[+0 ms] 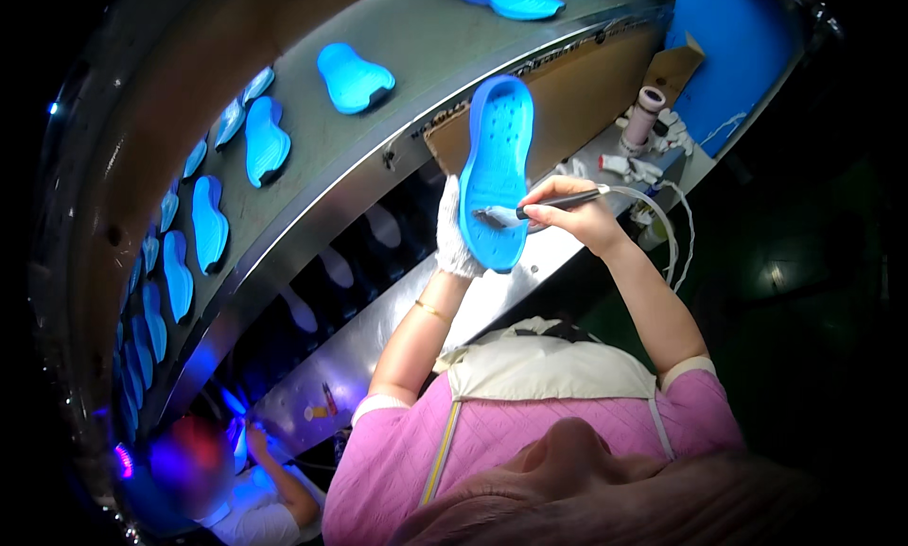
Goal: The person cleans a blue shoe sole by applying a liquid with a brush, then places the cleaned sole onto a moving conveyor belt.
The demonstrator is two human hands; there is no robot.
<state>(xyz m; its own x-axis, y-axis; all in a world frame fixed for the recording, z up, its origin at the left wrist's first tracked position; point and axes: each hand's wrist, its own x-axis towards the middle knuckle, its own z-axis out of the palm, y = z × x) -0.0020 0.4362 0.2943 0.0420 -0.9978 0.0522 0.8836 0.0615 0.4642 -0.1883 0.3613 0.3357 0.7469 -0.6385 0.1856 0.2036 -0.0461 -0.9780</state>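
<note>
My left hand (452, 239), in a white knit glove, grips a blue shoe sole (498, 158) along its left edge near the heel. The sole stands out lengthwise in front of me, its hollow inner side with small holes facing up. In the bare fingers of my right hand (579, 213) is a brush (560, 202) with a black handle, held like a pen. A pale tube (653, 206) runs from the handle's rear end. The bristles rest on the inside of the sole, toward its near end.
A curved conveyor belt (293, 121) carries several blue soles (352, 78) on the far left. Below its metal edge lies a silver work surface (416, 310). A pink cylindrical container (643, 121) stands at the right. Another person (260, 494) works at lower left.
</note>
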